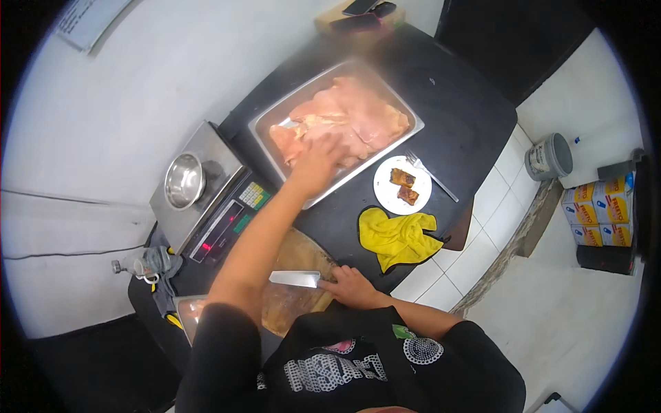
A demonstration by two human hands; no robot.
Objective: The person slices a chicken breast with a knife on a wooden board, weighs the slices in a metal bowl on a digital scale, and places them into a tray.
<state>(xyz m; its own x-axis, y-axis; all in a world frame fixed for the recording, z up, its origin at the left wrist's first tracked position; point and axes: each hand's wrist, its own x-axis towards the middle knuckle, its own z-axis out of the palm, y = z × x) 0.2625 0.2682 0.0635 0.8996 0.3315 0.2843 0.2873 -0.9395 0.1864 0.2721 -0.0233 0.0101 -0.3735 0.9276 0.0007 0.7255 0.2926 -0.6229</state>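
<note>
Tray [367, 164], metal and rectangular, sits on the black table [458, 96]; raw meat [358, 117], pale pink, lies inside, heaped in overlapping pieces. Left hand [320, 162] reaches over the tray's near edge, on the meat; fingertips not clear, cannot tell if it grips or just presses. Right hand [352, 286] is on the near side of the tray, well apart from it, closed round the handle of a knife [295, 278]. Blade points left, flat over the board [299, 255], which is also nearer the body than the tray. Scale [224, 233] stands left of the tray, keypad side close to it; shiny bowl [184, 181] on its top plate. White plate [383, 194] is just beside the tray, on its right, with two browned pieces [402, 177] on it and a fork [437, 179] leaning on its rim. Yellow cloth [396, 237] lies crumpled to the tray's near right, just below the plate. Grey bucket [549, 157] is far right of the tray, off the table; stacked boxes [599, 210] farther right.
</note>
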